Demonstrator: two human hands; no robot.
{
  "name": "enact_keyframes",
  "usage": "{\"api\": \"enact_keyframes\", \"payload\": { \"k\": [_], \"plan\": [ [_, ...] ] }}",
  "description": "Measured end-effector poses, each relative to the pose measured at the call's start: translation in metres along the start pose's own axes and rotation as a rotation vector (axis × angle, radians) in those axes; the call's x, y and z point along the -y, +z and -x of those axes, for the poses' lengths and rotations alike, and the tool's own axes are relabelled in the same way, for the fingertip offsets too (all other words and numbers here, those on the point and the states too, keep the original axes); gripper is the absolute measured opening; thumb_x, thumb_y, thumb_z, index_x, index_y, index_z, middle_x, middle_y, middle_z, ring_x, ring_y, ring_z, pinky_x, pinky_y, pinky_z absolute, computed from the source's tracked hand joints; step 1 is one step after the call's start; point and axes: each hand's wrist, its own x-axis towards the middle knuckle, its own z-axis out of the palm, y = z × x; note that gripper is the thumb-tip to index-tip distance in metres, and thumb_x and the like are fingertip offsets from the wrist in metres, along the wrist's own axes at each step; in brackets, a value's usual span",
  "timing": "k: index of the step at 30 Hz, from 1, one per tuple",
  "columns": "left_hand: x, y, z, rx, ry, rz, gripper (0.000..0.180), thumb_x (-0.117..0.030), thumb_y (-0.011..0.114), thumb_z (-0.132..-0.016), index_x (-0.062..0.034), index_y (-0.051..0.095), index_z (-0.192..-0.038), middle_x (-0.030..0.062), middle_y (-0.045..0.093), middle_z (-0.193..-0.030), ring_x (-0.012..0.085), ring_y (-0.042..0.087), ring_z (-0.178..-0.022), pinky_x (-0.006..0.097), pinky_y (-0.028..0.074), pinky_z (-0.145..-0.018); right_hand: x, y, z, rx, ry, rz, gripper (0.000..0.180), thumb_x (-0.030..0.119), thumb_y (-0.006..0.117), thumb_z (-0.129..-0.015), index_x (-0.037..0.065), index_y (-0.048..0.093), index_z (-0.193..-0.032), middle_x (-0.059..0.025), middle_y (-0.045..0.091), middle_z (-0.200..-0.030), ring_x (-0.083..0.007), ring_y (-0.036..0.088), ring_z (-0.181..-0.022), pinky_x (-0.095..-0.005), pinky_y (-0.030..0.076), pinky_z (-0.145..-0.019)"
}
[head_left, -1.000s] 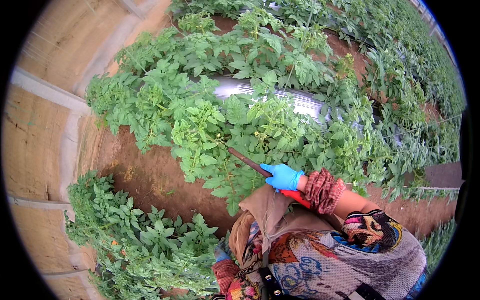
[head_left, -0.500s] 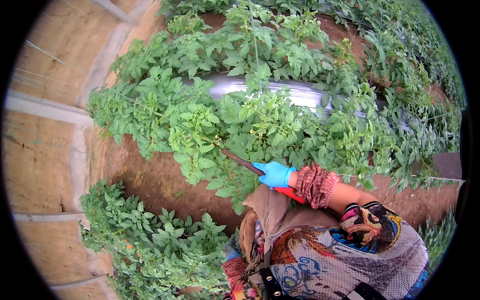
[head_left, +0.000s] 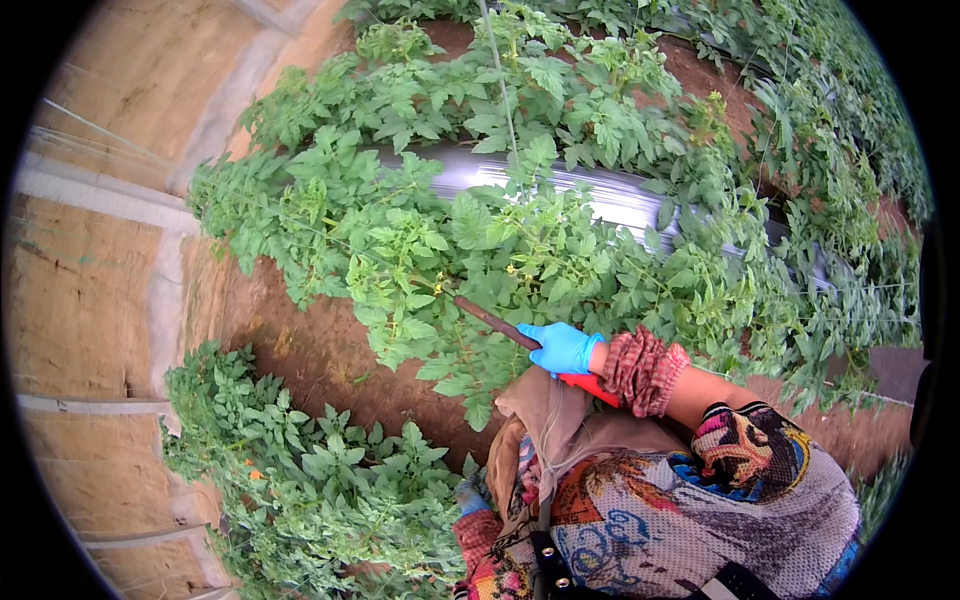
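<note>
My right hand [head_left: 562,349], in a blue glove, is closed around a brown rod [head_left: 492,321] that slants up to the left into the leaves. A red piece [head_left: 590,385] shows just below that hand; whether it belongs to the rod, I cannot tell. The rod's far end is beside small yellow flowers [head_left: 440,284] on a leafy tomato plant [head_left: 400,262]. My left hand [head_left: 470,497], also blue-gloved, is low beside my body, close to the lower row of plants. Most of it is hidden behind my sleeve and a beige cloth [head_left: 548,405], so its fingers do not show clearly.
Shiny silver plastic film [head_left: 600,195] runs along the bed behind the tomato plants. Bare brown soil [head_left: 320,350] separates this row from another leafy row [head_left: 330,480] at lower left. A tan wall [head_left: 90,290] with pale ribs stands at left. A thin string [head_left: 500,80] hangs among the plants.
The whole view has shifted slightly, so plants and right hand appear a little further right. The rod is still in my right hand with its tip by the flowers.
</note>
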Motion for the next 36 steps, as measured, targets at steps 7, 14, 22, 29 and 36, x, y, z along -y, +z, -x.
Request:
{"api": "enact_keyframes", "payload": {
  "k": [7, 14, 22, 29, 36],
  "plan": [
    [-0.014, -0.019, -0.010, 0.045, 0.023, 0.064, 0.024, -0.022, 0.050, -0.088, -0.0101, 0.064, -0.103, -0.0003, 0.065, -0.087, 0.0083, 0.051, -0.058, 0.022, 0.036, -0.048, 0.018, 0.023, -0.010, -0.002, -0.007, 0.029, 0.060, 0.013, 0.049, -0.082, 0.006, 0.031, -0.138, -0.0160, 0.064, -0.079, -0.0187, 0.061, -0.052, -0.0321, 0.053, -0.054],
    [-0.049, -0.074, -0.042, 0.087, 0.096, 0.186, 0.024, -0.023, 0.051, -0.088, -0.0096, 0.064, -0.102, -0.0002, 0.065, -0.085, 0.0082, 0.051, -0.058, 0.022, 0.036, -0.048, 0.084, 0.072, 0.013, 0.134, 0.059, 0.017, 0.062, 0.014, 0.052, -0.081, 0.008, 0.030, -0.139, -0.0165, 0.064, -0.079, -0.0188, 0.063, -0.056, -0.0324, 0.054, -0.056],
    [-0.103, -0.191, -0.102, 0.044, 0.228, 0.320, 0.024, -0.023, 0.051, -0.087, -0.0090, 0.064, -0.102, -0.0002, 0.065, -0.084, 0.0082, 0.051, -0.057, 0.022, 0.036, -0.048, 0.200, 0.188, -0.035, 0.253, 0.043, -0.429, 0.063, 0.004, 0.052, -0.086, 0.014, 0.025, -0.142, -0.0055, 0.058, -0.067, -0.0115, 0.055, -0.054, -0.0274, 0.050, -0.052],
    [-0.124, -0.277, -0.135, 0.058, 0.307, 0.216, 0.027, -0.023, 0.048, -0.088, -0.0083, 0.065, -0.102, 0.0009, 0.067, -0.090, 0.0070, 0.048, -0.057, 0.021, 0.035, -0.048, 0.265, 0.253, -0.145, 0.011, -0.026, -0.792, 0.063, 0.000, 0.052, -0.085, 0.011, 0.025, -0.141, -0.0037, 0.052, -0.067, -0.0147, 0.053, -0.049, -0.0297, 0.047, -0.043],
    [-0.167, -0.303, -0.181, 0.046, 0.135, 0.104, 0.029, -0.020, 0.047, -0.086, -0.0097, 0.065, -0.106, 0.0028, 0.067, -0.097, 0.0093, 0.050, -0.062, 0.023, 0.038, -0.052, 0.256, 0.254, -0.307, -0.203, 0.194, -0.685, 0.063, -0.001, 0.051, -0.081, 0.007, 0.026, -0.139, -0.0108, 0.054, -0.067, -0.0208, 0.052, -0.045, -0.0383, 0.045, -0.039]
  ]
}}
